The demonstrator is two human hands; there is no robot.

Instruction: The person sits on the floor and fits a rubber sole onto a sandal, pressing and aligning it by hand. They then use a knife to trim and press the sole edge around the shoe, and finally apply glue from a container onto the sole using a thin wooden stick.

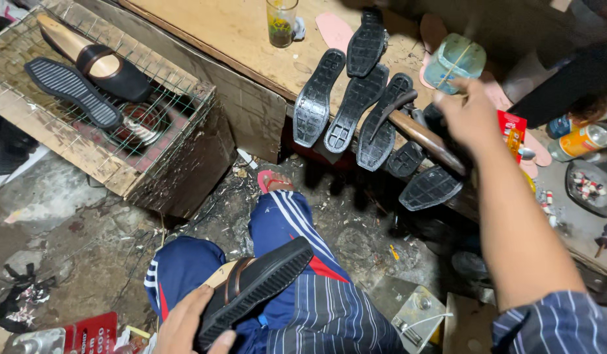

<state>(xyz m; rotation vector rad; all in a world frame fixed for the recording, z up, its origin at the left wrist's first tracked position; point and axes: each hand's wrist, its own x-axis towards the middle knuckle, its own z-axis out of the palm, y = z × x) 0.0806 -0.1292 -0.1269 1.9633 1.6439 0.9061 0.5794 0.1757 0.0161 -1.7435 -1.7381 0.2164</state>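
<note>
Head view. The left hand (185, 324) gripped a black sandal (251, 288) by its heel end, fingers curled under the sole and thumb over the edge, holding it across the lap above blue striped trousers (283, 229). The sandal showed a ribbed rubber sole and brown-and-black straps; it looked light, stiff enough to keep its shape when held from one end, and not fragile. The ribbed edge probably offered a sure hold; the straps looked the softer part.

The right hand (470, 115) was stretched out to the workbench (244, 33), fingers closed on a pale green jar (454, 62) with a crossed band over its top; the blur hid the exact grip. The jar seemed rigid, best taken round its body.

Beside it, several black rubber outsoles (356, 105) leaned in a row against the bench edge, tread outward. A drinking glass (281, 21) stood farther back. To the left, a wire-mesh crate (120, 131) carried a loose sole and a shoe on its last.
</note>
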